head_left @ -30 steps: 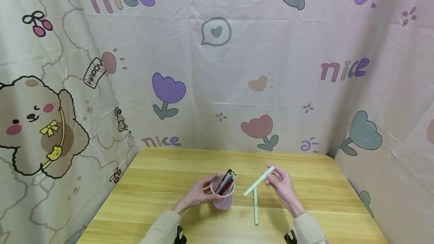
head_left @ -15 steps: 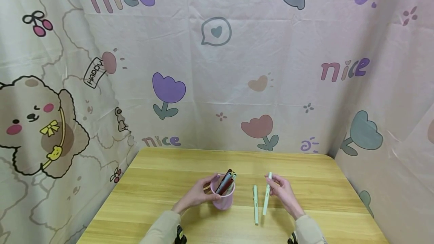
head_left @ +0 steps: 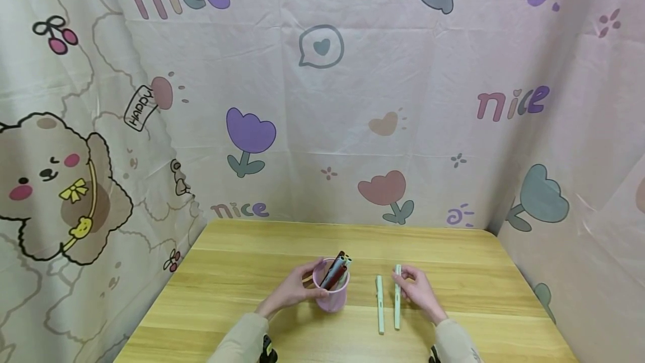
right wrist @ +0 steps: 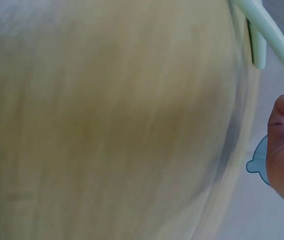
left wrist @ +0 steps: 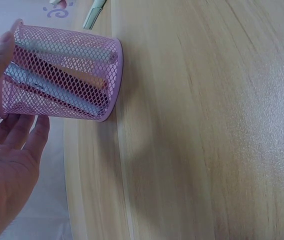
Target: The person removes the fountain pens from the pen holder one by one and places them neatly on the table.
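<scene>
My left hand (head_left: 292, 289) grips a pink mesh pen cup (head_left: 330, 302), thumb on the near side of its rim. Several pens (head_left: 335, 274), dark red and grey-blue among them, lean inside it; their lower parts show through the mesh (left wrist: 62, 75) in the left wrist view. To the cup's right lies a pale green pen (head_left: 380, 310) on the table. Beside it, roughly parallel, a second pale green pen (head_left: 397, 308) is pinched near its far end by my right hand (head_left: 420, 291). Whether this pen's near end touches the table I cannot tell.
The wooden table (head_left: 242, 262) reaches back to a printed curtain (head_left: 322, 128). More curtain hangs along the left and right sides. Its far edge runs just behind the cup and pens.
My right hand has swung the held pen from a slant to nearly straight, then lowered it toward the table beside the other pen. My left hand and the cup stay put.
</scene>
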The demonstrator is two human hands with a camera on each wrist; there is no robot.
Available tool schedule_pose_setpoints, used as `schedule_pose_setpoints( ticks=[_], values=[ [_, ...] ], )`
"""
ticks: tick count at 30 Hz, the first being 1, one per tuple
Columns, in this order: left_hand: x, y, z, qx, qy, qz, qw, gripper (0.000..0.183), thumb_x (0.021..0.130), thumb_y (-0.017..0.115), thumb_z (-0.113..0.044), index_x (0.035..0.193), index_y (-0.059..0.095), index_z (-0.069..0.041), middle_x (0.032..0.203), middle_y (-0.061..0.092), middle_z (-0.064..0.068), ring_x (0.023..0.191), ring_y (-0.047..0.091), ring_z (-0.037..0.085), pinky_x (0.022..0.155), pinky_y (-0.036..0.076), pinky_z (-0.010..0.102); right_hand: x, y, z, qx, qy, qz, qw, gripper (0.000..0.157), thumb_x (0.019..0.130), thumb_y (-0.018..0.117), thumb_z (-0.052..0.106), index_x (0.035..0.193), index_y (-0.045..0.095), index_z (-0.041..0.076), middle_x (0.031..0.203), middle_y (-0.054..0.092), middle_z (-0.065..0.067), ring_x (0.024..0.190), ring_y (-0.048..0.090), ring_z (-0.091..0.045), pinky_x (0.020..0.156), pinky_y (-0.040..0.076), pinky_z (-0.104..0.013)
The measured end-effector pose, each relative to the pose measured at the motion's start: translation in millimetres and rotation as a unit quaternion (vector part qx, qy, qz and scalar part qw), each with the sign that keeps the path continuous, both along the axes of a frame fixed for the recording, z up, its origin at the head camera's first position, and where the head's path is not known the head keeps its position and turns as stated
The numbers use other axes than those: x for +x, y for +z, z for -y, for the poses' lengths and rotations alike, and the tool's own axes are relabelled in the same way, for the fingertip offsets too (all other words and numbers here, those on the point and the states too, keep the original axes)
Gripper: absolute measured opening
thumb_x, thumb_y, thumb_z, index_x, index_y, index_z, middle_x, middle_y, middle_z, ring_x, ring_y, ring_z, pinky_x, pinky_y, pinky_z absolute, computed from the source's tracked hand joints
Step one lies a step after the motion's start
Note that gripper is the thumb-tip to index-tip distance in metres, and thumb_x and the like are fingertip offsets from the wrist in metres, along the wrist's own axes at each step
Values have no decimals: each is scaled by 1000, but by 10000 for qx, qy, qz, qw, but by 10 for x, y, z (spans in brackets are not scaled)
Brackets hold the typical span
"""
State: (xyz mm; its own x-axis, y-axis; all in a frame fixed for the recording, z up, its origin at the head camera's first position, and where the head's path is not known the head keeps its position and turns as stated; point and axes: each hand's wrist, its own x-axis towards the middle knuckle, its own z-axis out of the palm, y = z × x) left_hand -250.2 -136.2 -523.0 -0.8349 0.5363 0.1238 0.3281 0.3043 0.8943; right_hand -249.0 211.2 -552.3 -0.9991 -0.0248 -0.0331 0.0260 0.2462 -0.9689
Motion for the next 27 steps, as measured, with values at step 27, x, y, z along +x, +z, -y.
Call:
schedule_pose_setpoints(
  ticks=[27],
  values=[
    [-1, -2, -2, 72, -61, -5, 10000, 88, 85, 80, -17, 153, 29, 8, 158, 33, 32, 141, 42, 51, 115, 45, 50, -20, -106, 145, 1570, 217, 92, 9873, 34, 92, 67, 6, 121, 56, -7, 66, 54, -2, 46, 47, -10, 39, 40, -17]
  ],
)
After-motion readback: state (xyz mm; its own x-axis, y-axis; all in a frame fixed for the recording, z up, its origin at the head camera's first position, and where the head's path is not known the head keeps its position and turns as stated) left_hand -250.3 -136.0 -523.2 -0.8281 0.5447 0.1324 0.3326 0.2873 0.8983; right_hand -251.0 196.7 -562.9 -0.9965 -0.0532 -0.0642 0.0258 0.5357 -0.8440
